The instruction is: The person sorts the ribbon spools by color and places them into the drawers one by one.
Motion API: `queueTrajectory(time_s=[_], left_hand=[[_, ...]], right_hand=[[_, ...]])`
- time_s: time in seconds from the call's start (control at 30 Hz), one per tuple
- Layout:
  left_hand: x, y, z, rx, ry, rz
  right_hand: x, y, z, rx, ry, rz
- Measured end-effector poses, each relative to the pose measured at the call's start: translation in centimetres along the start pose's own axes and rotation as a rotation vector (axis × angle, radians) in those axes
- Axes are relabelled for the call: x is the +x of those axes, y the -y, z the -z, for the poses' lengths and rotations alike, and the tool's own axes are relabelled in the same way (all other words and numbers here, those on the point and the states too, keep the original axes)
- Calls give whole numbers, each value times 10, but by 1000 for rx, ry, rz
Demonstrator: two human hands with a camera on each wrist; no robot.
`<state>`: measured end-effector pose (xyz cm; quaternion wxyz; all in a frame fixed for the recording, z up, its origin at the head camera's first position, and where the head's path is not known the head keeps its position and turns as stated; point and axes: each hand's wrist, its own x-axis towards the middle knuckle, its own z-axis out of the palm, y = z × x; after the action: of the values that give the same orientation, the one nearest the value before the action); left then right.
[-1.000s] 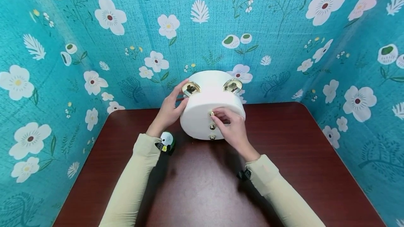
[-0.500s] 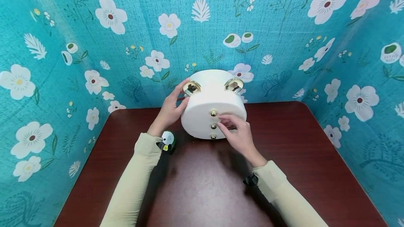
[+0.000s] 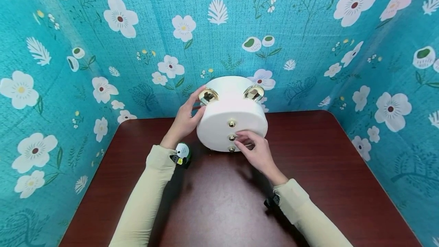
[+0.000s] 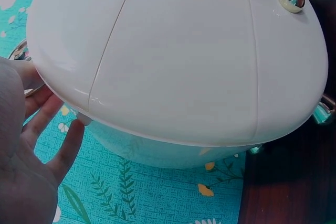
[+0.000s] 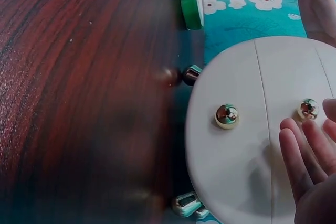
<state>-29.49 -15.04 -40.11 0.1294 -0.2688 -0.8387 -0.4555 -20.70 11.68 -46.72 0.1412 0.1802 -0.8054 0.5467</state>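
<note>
A white oval chest of drawers (image 3: pixel 216 129) stands at the back of the table, with gold knobs down its front and two gold ear-like rings on top. My left hand (image 3: pixel 185 119) rests against its left side, fingers by the left gold ring (image 3: pixel 208 95) and thumb at the front edge. In the left wrist view those fingers look fairly straight along the rim. My right hand (image 3: pixel 255 149) is at the middle knob (image 5: pixel 308 109), fingertips close beside it; the knob shows between thumb and fingers, and no pinch is plain. Above and below sit the top knob (image 3: pixel 231 124) and bottom knob (image 5: pixel 227 115).
A small round thing with a white face and green side (image 3: pixel 183 151) stands by the left wrist. The dark red-brown table (image 3: pixel 212 201) reaches to a blue flowered cloth (image 3: pixel 137 60) behind and at both sides. Gold feet (image 5: pixel 187 204) show under the chest.
My right hand has let go of the top knob and moved down to the middle knob. The left hand stays at the chest's left side, and the drawers look unmoved.
</note>
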Motion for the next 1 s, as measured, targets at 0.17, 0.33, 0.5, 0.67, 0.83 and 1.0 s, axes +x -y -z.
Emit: queueTrajectory(time_s=[0.17,0.33,0.5,0.67,0.83,1.0], left_hand=[[-1,0,0,5,-5,-1],[0,-1,-1,14,-10,-6],[1,-1,-2,15,-8,-5],[0,0,-2,4,-16,-2],[0,0,-3,19,-20,-6],[0,1,-2,27,-19,-12]], right_hand=[[-1,15,-2,5,12,-3],[2,-3,-11,-4,-21,-14],[3,-20,-18,9,-57,-28],[5,-22,-22,47,-83,-28],[8,-21,-25,71,-119,-39],[10,-20,-27,62,-145,-35]])
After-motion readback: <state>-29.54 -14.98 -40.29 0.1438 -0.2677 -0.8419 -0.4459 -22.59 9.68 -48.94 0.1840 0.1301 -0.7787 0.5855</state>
